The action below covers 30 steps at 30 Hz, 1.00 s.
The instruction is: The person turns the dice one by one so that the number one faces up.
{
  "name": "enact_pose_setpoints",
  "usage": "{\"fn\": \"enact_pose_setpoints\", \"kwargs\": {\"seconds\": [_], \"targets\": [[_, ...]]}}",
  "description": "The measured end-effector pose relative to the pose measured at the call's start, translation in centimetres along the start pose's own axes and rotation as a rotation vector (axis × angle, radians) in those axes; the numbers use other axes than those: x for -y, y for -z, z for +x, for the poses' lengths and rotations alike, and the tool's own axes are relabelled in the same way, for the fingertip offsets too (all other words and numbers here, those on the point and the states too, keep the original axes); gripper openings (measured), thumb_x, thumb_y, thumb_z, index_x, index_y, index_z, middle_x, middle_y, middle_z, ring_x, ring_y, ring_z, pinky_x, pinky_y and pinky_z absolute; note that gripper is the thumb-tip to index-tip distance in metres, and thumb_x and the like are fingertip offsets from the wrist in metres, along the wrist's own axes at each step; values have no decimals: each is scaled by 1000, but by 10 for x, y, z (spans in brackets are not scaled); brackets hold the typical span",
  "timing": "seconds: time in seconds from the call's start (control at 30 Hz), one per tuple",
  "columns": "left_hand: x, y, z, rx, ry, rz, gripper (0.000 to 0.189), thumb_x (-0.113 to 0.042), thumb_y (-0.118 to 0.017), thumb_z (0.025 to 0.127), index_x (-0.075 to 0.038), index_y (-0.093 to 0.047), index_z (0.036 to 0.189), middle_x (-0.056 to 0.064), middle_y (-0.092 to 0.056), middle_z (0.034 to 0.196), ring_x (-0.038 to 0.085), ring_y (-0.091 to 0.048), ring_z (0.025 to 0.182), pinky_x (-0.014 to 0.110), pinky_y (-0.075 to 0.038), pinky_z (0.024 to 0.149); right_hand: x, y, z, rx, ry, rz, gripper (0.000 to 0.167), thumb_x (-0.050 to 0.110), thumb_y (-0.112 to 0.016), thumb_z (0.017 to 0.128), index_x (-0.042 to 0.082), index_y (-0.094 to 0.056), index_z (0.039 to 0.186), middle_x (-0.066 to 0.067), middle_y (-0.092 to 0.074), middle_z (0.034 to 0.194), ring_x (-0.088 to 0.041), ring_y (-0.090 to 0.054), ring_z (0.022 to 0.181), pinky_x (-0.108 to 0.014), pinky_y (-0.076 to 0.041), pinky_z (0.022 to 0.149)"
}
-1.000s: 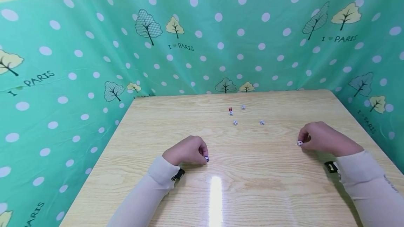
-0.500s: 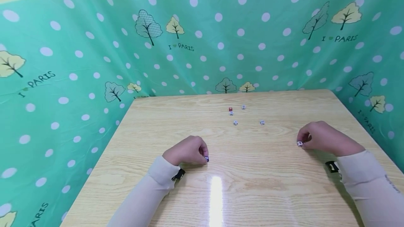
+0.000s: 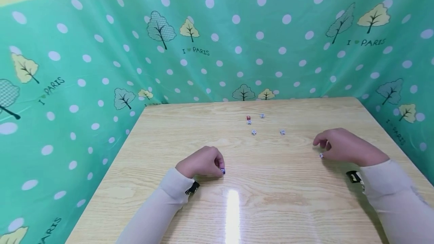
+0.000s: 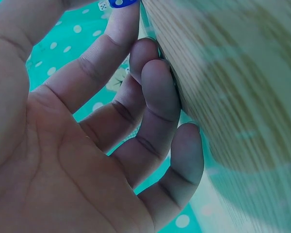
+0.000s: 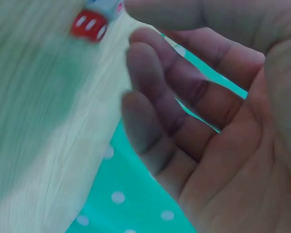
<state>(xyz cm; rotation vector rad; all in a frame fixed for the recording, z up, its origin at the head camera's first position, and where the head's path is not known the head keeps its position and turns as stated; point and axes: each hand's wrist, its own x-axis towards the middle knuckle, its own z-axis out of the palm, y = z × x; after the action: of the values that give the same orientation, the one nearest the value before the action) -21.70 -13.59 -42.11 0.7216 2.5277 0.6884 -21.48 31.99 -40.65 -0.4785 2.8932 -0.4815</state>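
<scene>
In the head view my left hand (image 3: 204,161) pinches a blue die (image 3: 222,170) between thumb and index finger, low at the table. The left wrist view shows the lower part of the blue die (image 4: 121,2) at the index fingertip, its top cut off. My right hand (image 3: 346,147) has its index finger lifted off a small white die (image 3: 321,156), which sits by the thumb tip. In the right wrist view a red die (image 5: 89,26) with white pips touches a white die (image 5: 105,6) beside the thumb. Whether the thumb touches that white die is unclear.
Farther back on the wooden table (image 3: 271,199) lie a red die (image 3: 248,118) and several white dice, one white die (image 3: 283,132) nearest the right hand. A green dotted cloth (image 3: 217,48) hangs behind and at both sides of the table.
My right index finger has come away from the white die and reaches slightly left and up, so the fingers have parted. My left hand stays put with the blue die.
</scene>
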Motion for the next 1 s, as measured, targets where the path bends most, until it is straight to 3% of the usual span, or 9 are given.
{"fn": "enact_pose_setpoints", "kwargs": {"seconds": [0.13, 0.4, 0.57, 0.77, 0.93, 1.0], "targets": [[1, -1, 0, -2, -2, 1, 14, -10, -82, 77, -20, -72, 74, -8, -66, 71, 8, -54, 64, 26, -47, 61, 17, -4, 18, -31, 29, -30, 21, 6, -77, 83, 8, -76, 104, 0, -68, 89, -17, -58, 79, -36, -52, 69], [2, -2, 0, 5, 15, 5, 15, -11, -82, 77, -21, -72, 74, -8, -66, 71, 7, -54, 63, 25, -47, 60, 53, -26, 65, -40, 96, -2, 8, 16, -78, 89, 11, -75, 95, 5, -64, 80, -14, -54, 73, -35, -49, 72], [1, -1, 0, 5, 8, 7, 15, -11, -82, 77, -21, -71, 73, -8, -65, 69, 8, -53, 62, 25, -46, 59, 76, -39, 91, -35, 79, 16, 13, 21, -82, 87, 11, -74, 90, 1, -63, 78, -16, -53, 73, -35, -47, 71], [1, 0, -1, 3, 8, 2, 15, -11, -82, 77, -21, -72, 73, -8, -65, 69, 8, -53, 62, 26, -46, 59, 102, -44, 118, -24, 36, -2, 23, 28, -83, 87, 8, -77, 97, -3, -69, 85, -17, -57, 76, -38, -52, 78], [0, 0, -1, 5, 8, -1, 15, -11, -82, 77, -20, -72, 73, -7, -66, 70, 8, -53, 62, 26, -46, 59, 117, -46, 134, -19, 46, -15, 24, 31, -83, 88, 9, -73, 84, -1, -58, 69, -16, -50, 66, -36, -46, 72], [0, 1, -2, 4, 7, 3, 15, -11, -82, 77, -20, -72, 73, -7, -66, 70, 8, -52, 62, 25, -46, 59, 121, -48, 138, -25, 60, -19, 24, 30, -82, 88, 9, -73, 85, 0, -57, 67, -16, -50, 65, -36, -47, 71]]}}
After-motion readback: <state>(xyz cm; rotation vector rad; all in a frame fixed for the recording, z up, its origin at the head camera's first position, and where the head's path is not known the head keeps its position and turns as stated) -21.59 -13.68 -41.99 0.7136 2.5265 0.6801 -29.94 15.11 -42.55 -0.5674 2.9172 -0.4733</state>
